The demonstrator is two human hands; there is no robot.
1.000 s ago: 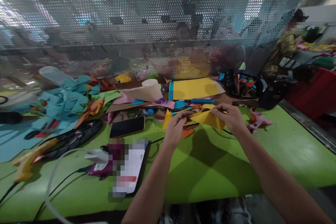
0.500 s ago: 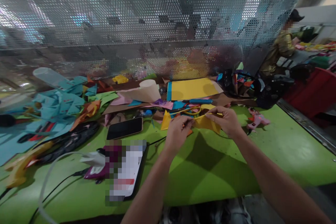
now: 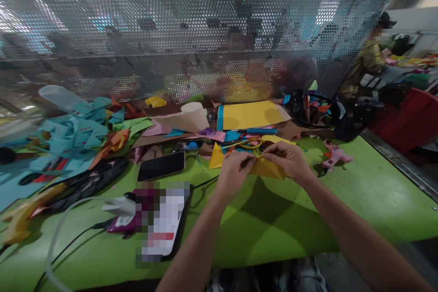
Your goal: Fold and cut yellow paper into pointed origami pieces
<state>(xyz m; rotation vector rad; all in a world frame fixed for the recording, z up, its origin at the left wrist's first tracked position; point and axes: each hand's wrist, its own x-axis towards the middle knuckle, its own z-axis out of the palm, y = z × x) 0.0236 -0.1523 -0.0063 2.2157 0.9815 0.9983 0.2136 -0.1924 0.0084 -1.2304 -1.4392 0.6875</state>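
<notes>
A piece of yellow paper (image 3: 268, 169) is held between my two hands above the green table (image 3: 260, 242). My left hand (image 3: 236, 169) pinches its upper left edge with the fingertips. Close beside it, my right hand (image 3: 287, 159) pinches the same top edge, and the lower part of the sheet hangs under the fingers. Just left of my left hand stands a folded yellow paper piece (image 3: 216, 156). Behind the hands lie yellow-handled scissors (image 3: 251, 143), partly covered by other scraps.
A dark phone (image 3: 161, 166) and a second phone (image 3: 167, 223) lie on the left, near a purple tissue pack (image 3: 125, 222) and a yellow glue gun (image 3: 30, 212). Teal cut paper (image 3: 73, 132) is heaped behind. A pink paper piece (image 3: 337, 157) lies right. A person (image 3: 371, 57) works beyond.
My hands have drawn closer together along the paper's top edge. The yellow sheet has tilted, and more of its face shows below the fingers.
</notes>
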